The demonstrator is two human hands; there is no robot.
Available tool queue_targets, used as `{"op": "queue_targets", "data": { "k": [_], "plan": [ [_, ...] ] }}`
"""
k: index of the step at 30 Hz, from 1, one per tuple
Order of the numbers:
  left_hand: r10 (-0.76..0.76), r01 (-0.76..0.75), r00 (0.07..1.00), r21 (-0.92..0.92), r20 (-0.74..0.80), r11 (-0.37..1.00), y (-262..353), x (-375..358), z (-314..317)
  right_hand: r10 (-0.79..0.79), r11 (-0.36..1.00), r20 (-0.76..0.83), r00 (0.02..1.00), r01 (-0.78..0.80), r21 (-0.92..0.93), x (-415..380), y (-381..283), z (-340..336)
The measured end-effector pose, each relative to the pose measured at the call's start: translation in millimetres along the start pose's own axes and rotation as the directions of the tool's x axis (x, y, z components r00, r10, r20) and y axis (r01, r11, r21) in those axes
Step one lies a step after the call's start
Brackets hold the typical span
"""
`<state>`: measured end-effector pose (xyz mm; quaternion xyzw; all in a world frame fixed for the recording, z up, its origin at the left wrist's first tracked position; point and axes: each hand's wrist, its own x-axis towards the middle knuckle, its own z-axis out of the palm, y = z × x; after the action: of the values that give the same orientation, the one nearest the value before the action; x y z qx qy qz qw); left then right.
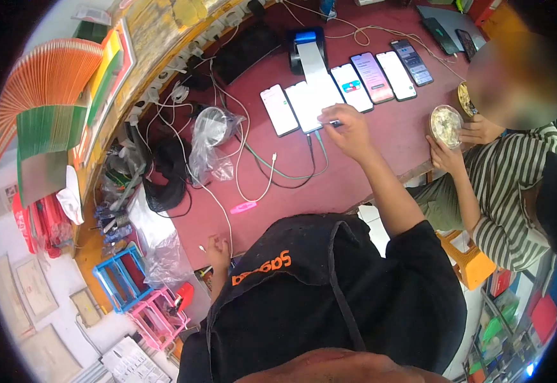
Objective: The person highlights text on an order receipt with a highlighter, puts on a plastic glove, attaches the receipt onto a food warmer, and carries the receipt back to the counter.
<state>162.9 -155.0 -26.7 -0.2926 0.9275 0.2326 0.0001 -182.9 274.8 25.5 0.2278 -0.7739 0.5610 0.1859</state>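
Observation:
My right hand (350, 131) is over the red table, its fingers pinched around a small dark, slim thing (335, 122) that I cannot make out. Just beyond it, a long white paper strip (315, 62) runs from a black handheld printer terminal (301, 56) down over a lit phone (300, 102). Several more lit phones stand in a row: one on the left (278, 110), others to the right, such as the pink-screened phone (372, 78). My left hand (217, 253) rests at the near table edge, fingers loosely apart, holding nothing visible, beside a white cable (227, 220).
Cables and a clear plastic bag (218, 137) lie left on the table (329, 188), near a pink marker-like item (243, 207). Blue (122, 277) and pink racks (157, 318) stand lower left. At right, another person in a striped shirt (508, 220) holds a round food container (446, 126).

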Motion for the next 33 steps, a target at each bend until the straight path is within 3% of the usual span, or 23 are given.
{"op": "queue_targets", "data": {
  "k": [1, 3, 5, 7, 8, 9, 10, 12, 13, 14, 15, 16, 18, 19, 21, 22, 24, 26, 27, 28, 30, 32, 33],
  "plan": [
    [0.005, -0.005, 1.000, 0.003, -0.003, 1.000, 6, 5, -2, -0.007, 0.999, 0.048, 0.999, 0.009, -0.040, -5, 1, -1],
    [0.187, -0.188, 0.982, -0.009, -0.040, 0.982, 20, 15, -3, -0.061, 0.985, 0.077, 0.995, 0.072, -0.158, -10, 2, -7],
    [0.202, -0.203, 0.979, -0.021, -0.023, 0.979, 42, 21, -6, -0.091, 0.951, 0.109, 0.990, 0.119, -0.286, -17, 10, -14],
    [0.224, -0.223, 0.974, -0.039, 0.016, 0.974, 62, 28, -5, -0.173, 0.814, 0.216, 0.961, 0.263, -0.518, -27, 36, -19],
    [0.272, -0.271, 0.962, -0.015, 0.005, 0.962, 70, 32, -5, -0.149, 0.807, 0.209, 0.966, 0.241, -0.539, -34, 42, -21],
    [0.316, -0.316, 0.949, 0.007, -0.010, 0.949, 78, 35, -3, 0.171, 0.782, 0.358, 0.918, 0.094, -0.616, -39, 47, -20],
    [0.331, -0.331, 0.944, 0.002, 0.006, 0.944, 90, 38, -3, 0.473, 0.711, 0.447, 0.759, -0.030, -0.702, -36, 39, -18],
    [0.539, -0.542, 0.840, -0.118, -0.060, 0.832, 121, 48, 0, 0.427, 0.805, 0.539, 0.726, -0.034, -0.592, -32, -1, -13],
    [0.542, -0.544, 0.839, -0.120, -0.056, 0.830, 144, 49, -3, 0.375, 0.892, 0.617, 0.692, -0.088, -0.443, -30, -29, -7],
    [0.636, -0.634, 0.772, -0.106, -0.024, 0.766, 178, 47, -6, 0.304, 0.949, 0.685, 0.662, -0.143, -0.282, -30, -54, -2],
    [0.720, -0.716, 0.694, -0.096, 0.005, 0.691, 210, 43, -8, 0.170, 0.981, 0.690, 0.704, -0.185, -0.052, -34, -76, 6],
    [0.721, -0.717, 0.693, -0.098, 0.000, 0.690, 240, 34, -12, 0.037, 0.961, 0.662, 0.748, -0.209, 0.182, -38, -95, 13],
    [0.730, -0.648, 0.681, -0.415, 0.061, 0.639, 281, 16, -16, 0.024, 0.933, 0.588, 0.808, -0.229, 0.277, -39, -128, 21],
    [0.729, -0.648, 0.682, -0.416, 0.056, 0.638, 276, 18, -13, 0.022, 0.895, 0.507, 0.862, -0.243, 0.374, -39, -138, 21],
    [0.624, -0.321, 0.643, -0.584, 0.444, 0.746, 266, 22, -8, 0.106, 0.833, 0.426, 0.899, -0.314, 0.455, -40, -144, 18],
    [0.628, -0.325, 0.640, -0.585, 0.442, 0.743, 265, 22, -7, 0.204, 0.757, 0.344, 0.916, -0.370, 0.538, -39, -147, 16],
    [0.497, -0.049, 0.693, -0.653, 0.523, 0.756, 266, 20, -7, 0.237, 0.805, 0.293, 0.926, -0.356, 0.474, -41, -136, 3],
    [0.504, -0.030, 0.691, -0.677, 0.518, 0.736, 264, 16, -11, 0.404, 0.641, 0.295, 0.866, -0.499, 0.584, -52, -105, 1],
    [0.469, -0.040, 0.717, -0.641, 0.516, 0.766, 260, 16, -13, 0.499, 0.665, 0.126, 0.857, -0.472, 0.579, -58, -84, -4],
    [0.439, -0.054, 0.741, -0.608, 0.507, 0.792, 257, 16, -14, 0.567, 0.695, -0.054, 0.822, -0.442, 0.567, -65, -61, -11],
    [0.470, -0.141, 0.748, -0.580, 0.469, 0.802, 255, 15, -16, 0.603, 0.793, -0.532, 0.595, -0.376, 0.478, -91, -12, -27],
    [0.441, -0.078, 0.807, -0.670, 0.392, 0.739, 252, 12, -20, 0.791, 0.573, -0.607, 0.084, -0.450, 0.685, -107, -3, -45],
    [0.459, -0.120, 0.789, -0.631, 0.408, 0.766, 245, 16, -24, 0.777, 0.584, -0.626, 0.061, -0.442, 0.681, -121, 15, -44]
  ]
}}
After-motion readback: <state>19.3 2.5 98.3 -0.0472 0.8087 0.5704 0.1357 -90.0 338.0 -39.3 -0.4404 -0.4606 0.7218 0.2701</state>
